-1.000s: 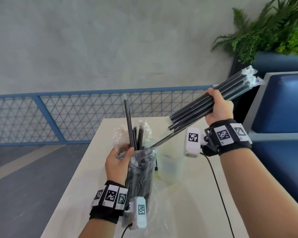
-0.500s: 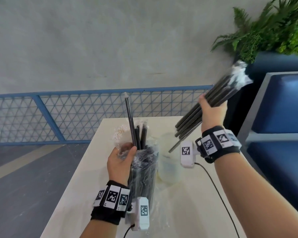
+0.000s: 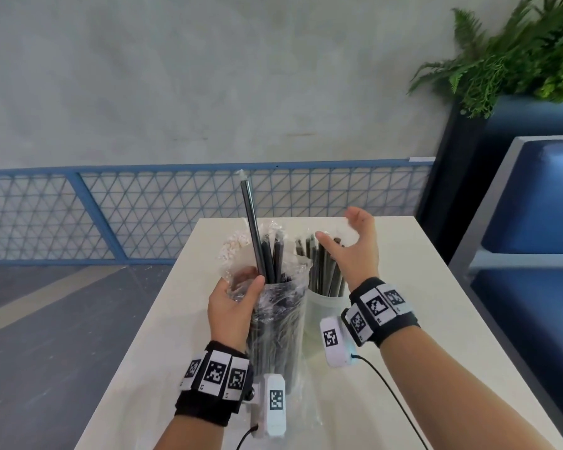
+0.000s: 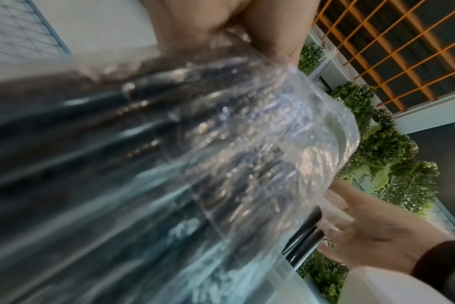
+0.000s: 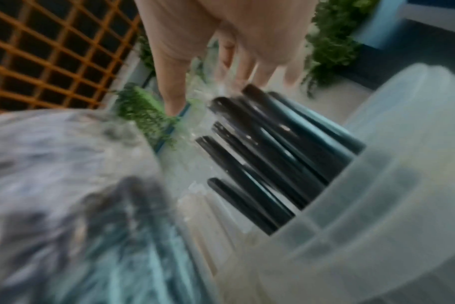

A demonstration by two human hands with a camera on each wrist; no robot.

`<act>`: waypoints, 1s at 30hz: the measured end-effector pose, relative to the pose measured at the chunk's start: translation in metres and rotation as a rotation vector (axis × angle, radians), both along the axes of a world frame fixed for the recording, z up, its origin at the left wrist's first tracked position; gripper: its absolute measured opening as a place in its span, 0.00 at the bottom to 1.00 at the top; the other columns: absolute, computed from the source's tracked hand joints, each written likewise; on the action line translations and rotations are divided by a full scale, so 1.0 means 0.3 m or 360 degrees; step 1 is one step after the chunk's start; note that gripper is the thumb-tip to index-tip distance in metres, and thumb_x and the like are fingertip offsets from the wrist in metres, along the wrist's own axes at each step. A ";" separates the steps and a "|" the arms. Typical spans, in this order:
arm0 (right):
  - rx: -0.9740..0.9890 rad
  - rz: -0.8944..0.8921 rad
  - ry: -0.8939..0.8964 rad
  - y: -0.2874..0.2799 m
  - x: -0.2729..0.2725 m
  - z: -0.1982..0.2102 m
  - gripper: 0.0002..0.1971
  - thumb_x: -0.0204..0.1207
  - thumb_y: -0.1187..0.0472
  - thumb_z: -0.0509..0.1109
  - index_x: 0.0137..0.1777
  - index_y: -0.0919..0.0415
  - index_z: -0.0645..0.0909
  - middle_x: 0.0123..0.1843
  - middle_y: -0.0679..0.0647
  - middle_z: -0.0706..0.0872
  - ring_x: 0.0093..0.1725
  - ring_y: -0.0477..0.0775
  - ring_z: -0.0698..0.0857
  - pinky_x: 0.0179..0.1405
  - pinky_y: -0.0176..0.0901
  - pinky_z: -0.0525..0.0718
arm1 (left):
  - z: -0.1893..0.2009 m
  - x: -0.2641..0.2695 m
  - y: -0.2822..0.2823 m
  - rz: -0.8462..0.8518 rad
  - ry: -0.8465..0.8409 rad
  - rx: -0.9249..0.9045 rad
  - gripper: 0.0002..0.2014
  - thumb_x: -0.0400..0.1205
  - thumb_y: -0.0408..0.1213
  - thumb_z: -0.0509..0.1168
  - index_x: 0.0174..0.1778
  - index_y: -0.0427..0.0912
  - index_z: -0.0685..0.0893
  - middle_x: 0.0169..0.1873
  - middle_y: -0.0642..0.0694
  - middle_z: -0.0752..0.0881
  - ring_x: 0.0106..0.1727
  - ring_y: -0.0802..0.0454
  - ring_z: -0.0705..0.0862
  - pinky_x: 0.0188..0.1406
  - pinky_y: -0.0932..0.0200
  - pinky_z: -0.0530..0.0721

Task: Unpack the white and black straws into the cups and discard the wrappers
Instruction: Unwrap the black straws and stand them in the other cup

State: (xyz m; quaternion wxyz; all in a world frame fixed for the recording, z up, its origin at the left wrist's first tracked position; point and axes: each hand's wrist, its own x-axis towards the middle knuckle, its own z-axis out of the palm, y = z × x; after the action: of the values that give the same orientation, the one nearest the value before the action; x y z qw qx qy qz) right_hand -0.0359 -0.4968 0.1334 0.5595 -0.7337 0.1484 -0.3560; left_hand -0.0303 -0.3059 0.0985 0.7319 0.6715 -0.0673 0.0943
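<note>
The landmark here is the translucent cup [image 3: 322, 306], which stands on the pale worktop [image 3: 436, 287].

Far left of the cup, beyond the worktop's edge, a blue mesh railing [image 3: 78, 216] runs along a grey wall.

Just left of the cup, and touching it or nearly so, stands a clear crinkled plastic bag [image 3: 273, 319] packed with black straws. It is upright and taller than the cup, and its glossy film catches the light in bright creases. The left hand [image 3: 231, 306] grips this bag near its open top, fingers [image 3: 241, 274] curled round the bunched film. From the bag's mouth several black straws poke up, and one wrapped straw [image 3: 249, 228] rises well above the rest, leaning slightly left, with a clear wrapper tip at its upper end. In the left wrist view the bag [image 4: 221, 154] fills the frame, blurred, with dark straw shafts showing through the film.

Inside the cup a bundle of black straws [image 3: 322, 267] stands, fanned a little and leaning on the rim. They are slim, dark and glossy, each in a thin clear sleeve whose ends show above the tips. The right wrist view shows them [image 5: 260, 164] side by side in the frosted cup [image 5: 377, 205], though blurred.

Directly above the cup's right side, the right hand [image 3: 358, 251] hovers with fingers [image 3: 355, 216] spread and loose, holding nothing, thumb near the straw tips.

Far right of the cup sit a blue seat [image 3: 533, 238] and a green fern [image 3: 517, 60].
</note>
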 end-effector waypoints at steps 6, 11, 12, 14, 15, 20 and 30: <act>-0.0490 0.0358 0.0120 0.140 -0.108 0.015 0.15 0.75 0.51 0.70 0.60 0.50 0.76 0.59 0.44 0.76 0.53 0.42 0.78 0.50 0.19 0.71 | -0.009 -0.011 0.031 -0.0172 -0.0093 -0.0093 0.16 0.70 0.39 0.74 0.52 0.39 0.84 0.47 0.47 0.88 0.51 0.59 0.86 0.56 0.69 0.82; -0.0615 0.0648 0.0336 0.171 -0.140 -0.003 0.17 0.75 0.55 0.71 0.63 0.53 0.78 0.62 0.50 0.79 0.54 0.41 0.79 0.50 0.12 0.69 | -0.031 -0.012 0.092 -0.0549 -0.0024 0.0037 0.34 0.59 0.48 0.82 0.60 0.46 0.79 0.56 0.52 0.85 0.58 0.62 0.84 0.56 0.65 0.84; -0.0608 0.0711 0.0323 0.175 -0.143 0.004 0.18 0.75 0.57 0.71 0.64 0.55 0.77 0.62 0.50 0.80 0.55 0.40 0.79 0.49 0.12 0.70 | -0.039 -0.012 0.103 -0.0628 -0.0006 0.0094 0.37 0.56 0.46 0.84 0.61 0.50 0.77 0.57 0.53 0.84 0.59 0.65 0.83 0.56 0.67 0.83; -0.0515 0.0821 0.0315 0.184 -0.146 0.009 0.20 0.75 0.63 0.72 0.66 0.57 0.74 0.61 0.50 0.81 0.54 0.41 0.81 0.49 0.15 0.74 | -0.052 -0.010 0.119 -0.0674 0.0052 0.0255 0.41 0.53 0.41 0.85 0.62 0.56 0.75 0.59 0.53 0.83 0.60 0.64 0.83 0.59 0.63 0.83; -0.0476 0.0833 0.0308 0.188 -0.147 0.009 0.22 0.74 0.65 0.72 0.67 0.57 0.73 0.60 0.50 0.80 0.56 0.43 0.81 0.51 0.17 0.76 | -0.062 -0.008 0.127 -0.0657 0.0063 0.0325 0.41 0.52 0.44 0.85 0.62 0.58 0.76 0.59 0.52 0.83 0.60 0.60 0.84 0.60 0.58 0.83; -0.1078 0.0310 -0.0093 0.210 -0.181 0.015 0.14 0.69 0.73 0.67 0.52 0.58 0.78 0.55 0.54 0.78 0.57 0.51 0.77 0.61 0.31 0.72 | -0.065 -0.028 0.133 -0.0538 -0.0055 0.0378 0.28 0.63 0.31 0.81 0.55 0.53 0.79 0.52 0.53 0.86 0.54 0.59 0.86 0.54 0.66 0.81; -0.1495 0.0429 0.0540 0.192 -0.202 0.069 0.13 0.77 0.61 0.69 0.61 0.58 0.81 0.55 0.52 0.86 0.49 0.56 0.87 0.56 0.46 0.81 | -0.079 -0.038 0.077 -0.0421 -0.0044 0.0213 0.22 0.68 0.28 0.77 0.57 0.42 0.80 0.53 0.54 0.85 0.57 0.59 0.84 0.59 0.65 0.82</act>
State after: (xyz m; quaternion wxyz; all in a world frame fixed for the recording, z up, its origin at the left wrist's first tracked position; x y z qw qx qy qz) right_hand -0.0965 -0.4391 0.1540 0.1786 -0.9658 -0.0348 -0.1848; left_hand -0.0417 -0.2828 0.0747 0.6905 0.7028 -0.1714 0.0015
